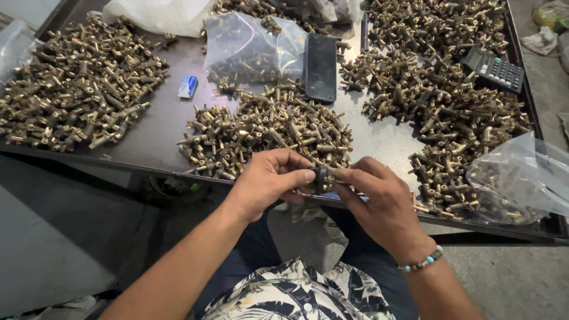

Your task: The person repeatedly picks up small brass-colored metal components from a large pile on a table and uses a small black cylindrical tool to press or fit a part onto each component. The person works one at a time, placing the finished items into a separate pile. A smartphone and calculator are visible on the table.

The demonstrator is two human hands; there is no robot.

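Note:
My left hand (269, 181) and my right hand (379, 198) meet at the near edge of a dark metal table (160, 127). Between their fingertips they pinch one small dark brass fitting (324, 178). My right wrist carries a beaded bracelet (421, 261). Just beyond my hands lies a heap of brass T-shaped fittings (267, 133).
More heaps of brass fittings lie at the left (77, 86) and the right (444, 101). A black phone (321, 66) and a clear bag of fittings (252, 50) sit at the back middle. A calculator (494, 69) is at the back right, another clear bag (521, 181) at the near right, a small blue-white item (188, 86) near the left heap.

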